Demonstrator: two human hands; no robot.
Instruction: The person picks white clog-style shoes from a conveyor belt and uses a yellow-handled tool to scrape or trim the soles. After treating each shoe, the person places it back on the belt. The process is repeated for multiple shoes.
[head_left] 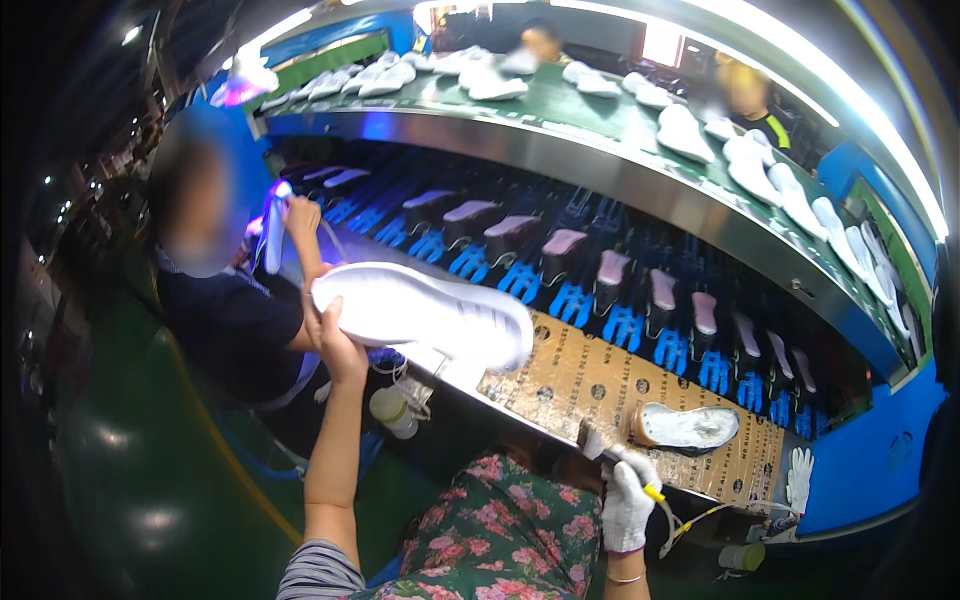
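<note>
My bare left hand (338, 345) grips a white shoe sole (420, 308) by its near-left end, thumb on the upper face. The sole is held up over the left part of the bench, its far end slightly smeared by motion. My right hand (630, 505), in a white knit glove, is closed around a brush (594, 440) at the bench's front edge. Its bristles point up and left, and a thin tube with yellow bands trails from it. Just beyond the brush, a shoe (690, 425) lies bottom up, whitish on its underside with a brown end.
Printed brown cardboard (545, 385) covers the bench. A spare white glove (799, 480) lies at its right end. Pale jars (393, 410) hang below the edge. Behind are blue racks (570, 303) and a green conveyor (640, 128) with white soles. A co-worker (235, 320) sits close on my left.
</note>
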